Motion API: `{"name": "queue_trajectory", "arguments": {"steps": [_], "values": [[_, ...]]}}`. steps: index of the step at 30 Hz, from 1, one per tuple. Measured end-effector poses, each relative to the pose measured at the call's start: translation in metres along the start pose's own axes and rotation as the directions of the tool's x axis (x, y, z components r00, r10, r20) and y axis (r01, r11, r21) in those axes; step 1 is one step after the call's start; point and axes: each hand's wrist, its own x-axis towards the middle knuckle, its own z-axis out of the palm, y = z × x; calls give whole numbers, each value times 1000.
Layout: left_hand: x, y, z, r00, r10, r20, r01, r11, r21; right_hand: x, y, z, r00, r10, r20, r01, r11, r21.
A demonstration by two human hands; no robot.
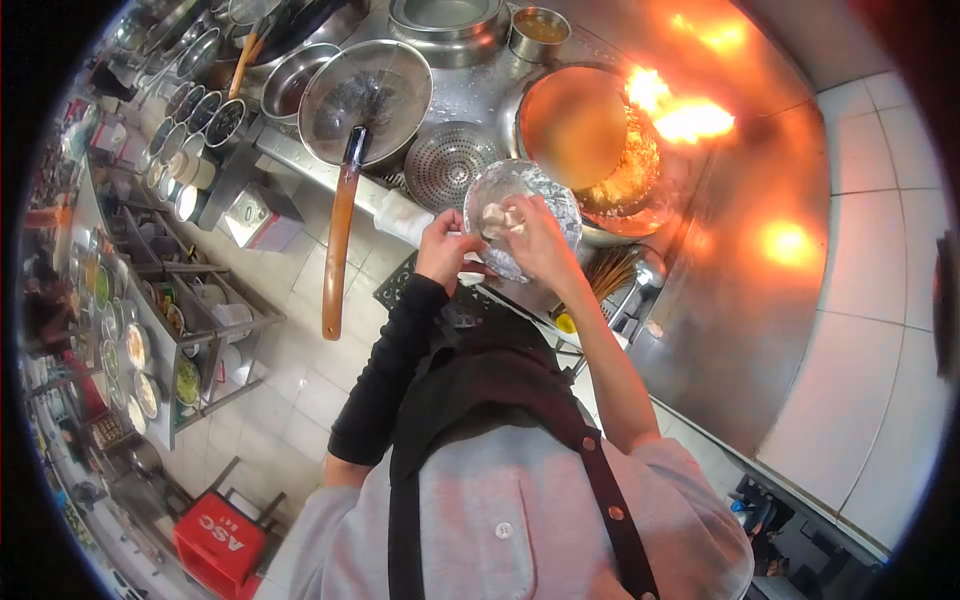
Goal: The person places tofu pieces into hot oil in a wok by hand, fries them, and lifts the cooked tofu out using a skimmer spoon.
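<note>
The right hand (532,238) is at a silvery, crinkled-looking bowl (552,185), its fingers bent down against some pale pieces (497,218) inside the rim; whether they grip the pieces or only touch them, I cannot tell. The left hand (448,250) is at the near left side of the same bowl, fingers curled inward (the thumb side faces the other hand), and its grip on anything is unclear. A small white item (471,277) shows just beside its fingertips.

The bowl sits between the person's body and a large wok (512,118), in front of the wok's near left edge. Bright flames (692,118) rise at the wok's far right side (the glow washes out part of the view), and a blurred brown round shape covers much of its opening. To the left of the bowl lies a round perforated disc (450,165), with a white cloth (402,217) near it. Further left, a wide strainer (385,85) rests with its long wooden handle (338,250) reaching out over the floor (290,365). A small metal pot (552,28) of yellowish liquid stands beyond the disc. A bundle of thin brown sticks (608,272) is right of the right forearm.
</note>
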Motion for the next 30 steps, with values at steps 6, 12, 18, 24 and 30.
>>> {"name": "queue_trajectory", "arguments": {"steps": [6,12,18,24,30], "values": [[7,0,9,999,40,10,-41,997,58,8,3,7,999,6,-53,-5,1000,17],[12,-1,13,1000,18,3,-18,998,59,14,26,-12,976,195,-95,-197,980,-7],[13,-6,17,1000,-22,15,21,999,41,7,23,-9,986,54,-157,-56,998,-3],[10,-1,27,999,45,14,-46,994,96,-11,-6,-34,971,239,-25,-240,962,-132],[7,0,38,1000,0,30,-3,995,98,-6,15,-15,987,101,-124,-105,994,-27]]}}
